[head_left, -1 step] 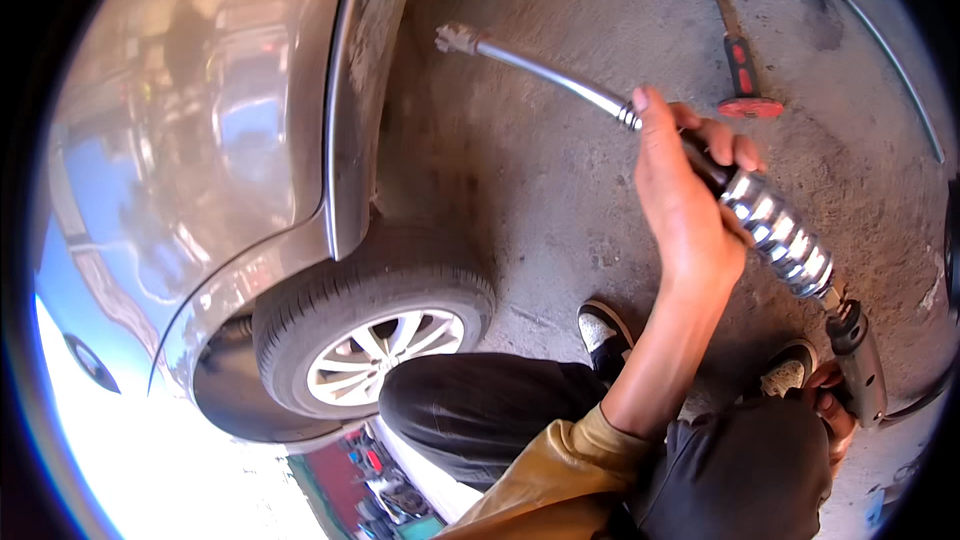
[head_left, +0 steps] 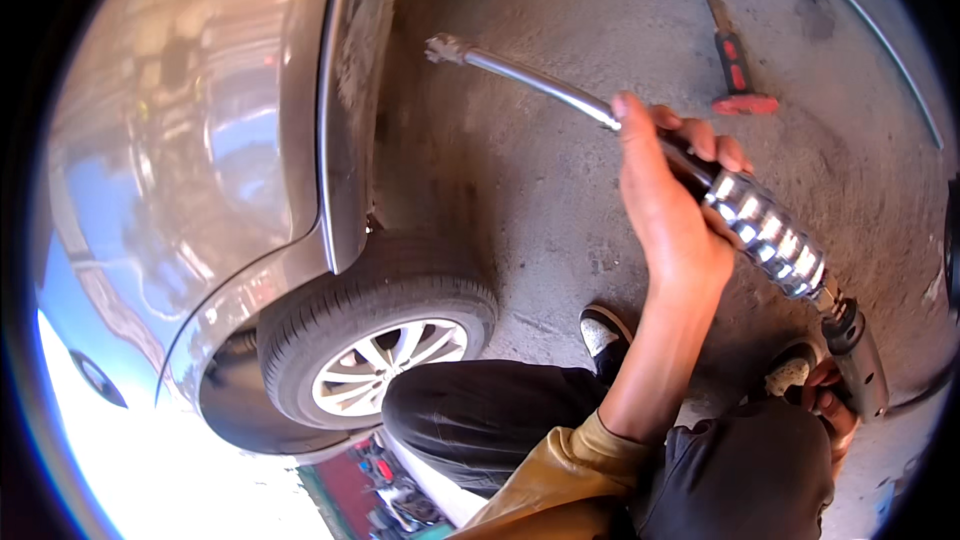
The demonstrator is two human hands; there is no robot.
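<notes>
Item: long steel wrench [head_left: 700, 175], heavy, stiff, slick chrome, running from the socket end at eleven o'clock to five o'clock past the wheel [head_left: 385, 355]; my left hand [head_left: 665, 210] wraps mid-shaft, my right hand [head_left: 830, 410] closed at the butt.

L hand [head_left: 672, 202] raised, fingers curled shut; R hand [head_left: 832, 402] low (mostly hidden).

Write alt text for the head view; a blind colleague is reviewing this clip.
A left hand grips a long chrome tool while the right hand holds its rear end, above a concrete floor beside a grey car and its wheel.
</notes>
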